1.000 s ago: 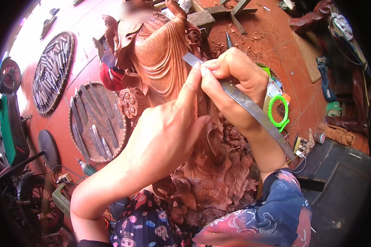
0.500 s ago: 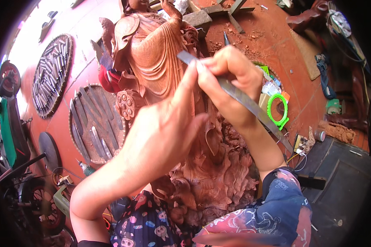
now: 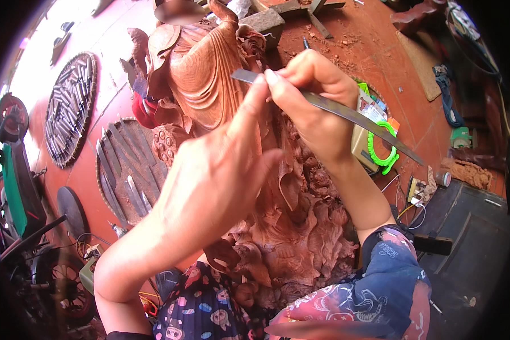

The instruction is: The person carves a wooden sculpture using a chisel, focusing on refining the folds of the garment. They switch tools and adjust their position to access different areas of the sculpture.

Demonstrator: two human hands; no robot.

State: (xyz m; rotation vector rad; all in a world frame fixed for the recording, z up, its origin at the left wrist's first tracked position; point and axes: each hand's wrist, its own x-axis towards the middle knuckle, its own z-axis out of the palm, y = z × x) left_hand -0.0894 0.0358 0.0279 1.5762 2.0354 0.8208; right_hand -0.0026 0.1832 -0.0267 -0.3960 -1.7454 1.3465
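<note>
My right hand (image 3: 317, 99) pinches a long flat steel blade (image 3: 357, 119) between thumb and bent fingers. Its square end points left past the fingertips, and its tapered end reaches out beyond the wrist to the right. My left hand (image 3: 209, 175) holds nothing; its index finger stretches up to the blade's square end, close to the right thumb tip, with its thumb held apart. The other left fingers are mostly hidden. Under both hands lies a carved wooden statue (image 3: 204, 85), with draped robe folds, a lotus pod (image 3: 167, 144) and a rough leafy base (image 3: 289, 249).
Round trays of blades (image 3: 127, 164) and chisels (image 3: 71, 107) lie left, beside a motorbike (image 3: 17, 192). A bright green ring (image 3: 383, 148) sits on a beige box at right, near a power socket (image 3: 418, 191) and dark panel (image 3: 470, 238). Wood offcuts (image 3: 266, 25) are at the back.
The blade has tilted flatter, its tapered end rising and swinging outward to the right. Both hands have shifted slightly left in the picture, as has the statue.
</note>
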